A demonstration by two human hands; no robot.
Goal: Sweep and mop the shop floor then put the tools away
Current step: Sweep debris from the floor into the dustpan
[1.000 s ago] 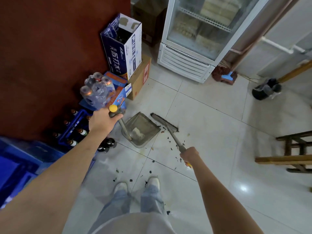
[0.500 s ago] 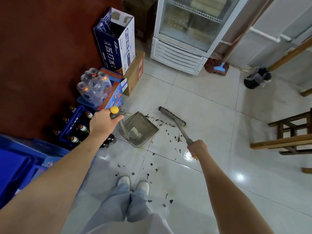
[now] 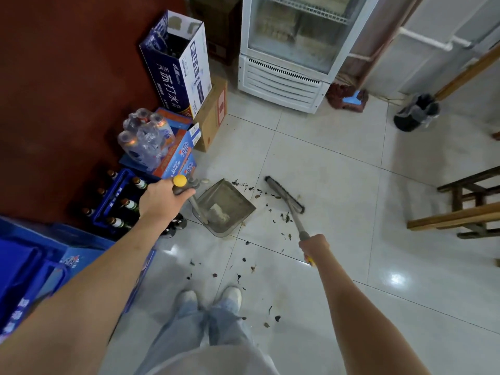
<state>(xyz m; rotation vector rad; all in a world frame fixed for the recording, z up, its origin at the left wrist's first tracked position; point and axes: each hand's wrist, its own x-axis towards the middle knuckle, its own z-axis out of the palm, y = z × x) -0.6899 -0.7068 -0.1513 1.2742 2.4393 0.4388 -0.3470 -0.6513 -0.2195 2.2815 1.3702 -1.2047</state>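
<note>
While left hand (image 3: 162, 199) grips dustpan (image 3: 226, 207) handle at left, right hand (image 3: 313, 246) grips broom (image 3: 284, 194) shaft. Broom head lies just right of dustpan mouth, long axis near-right to far-left; debris (image 3: 281, 216) scattered between and nearer.

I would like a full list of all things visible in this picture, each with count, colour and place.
dustpan: one, grey, floor centre, white scrap inside
broom: one, dark head, right of dustpan
debris: many dark bits, tiles between broom and shoes
fridge: one, white, top centre
tall carton: one, blue-white, by red wall
brown box: one, beside carton
bottle pack: one, clear, left
bottle crate: one, blue, left
bin: one, black, top right
wooden stool: one, right edge
left hand: holds dustpan grip
right hand: holds broom handle
</note>
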